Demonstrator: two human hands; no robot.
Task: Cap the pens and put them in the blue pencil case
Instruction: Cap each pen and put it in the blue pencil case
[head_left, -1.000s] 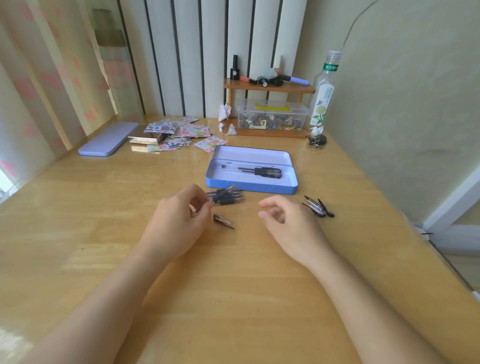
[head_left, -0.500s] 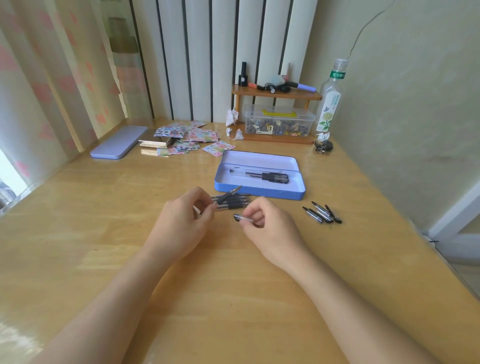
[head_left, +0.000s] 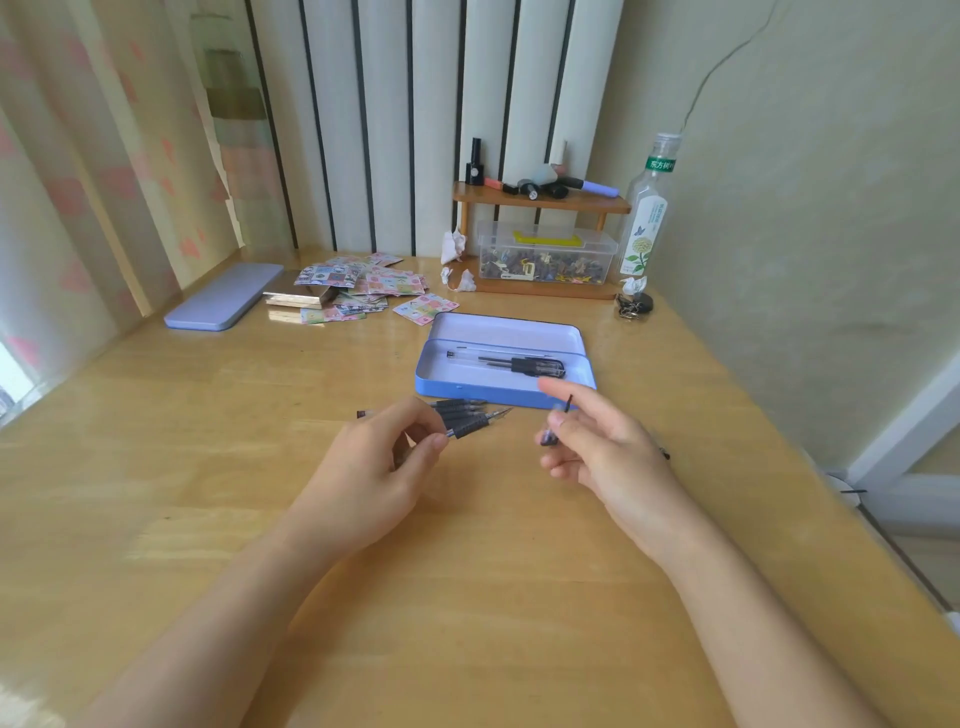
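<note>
Pens (head_left: 470, 415), uncapped, lie by blue pencil case (head_left: 457, 387) w/ left hand (head_left: 371, 467) pinching one, right hand (head_left: 602, 447) pinching a cap (head_left: 558, 423).

Two hands (head_left: 363, 467), one open blue pencil case (head_left: 498, 392), one lid (head_left: 223, 304), one bottle (head_left: 647, 218), one clear box (head_left: 545, 257)

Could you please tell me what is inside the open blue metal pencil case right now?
The open blue metal pencil case holds capped clear-barrelled pens with black caps, apparently two, lying lengthwise. The right hand's fingertip covers a little of its front right edge.
</note>
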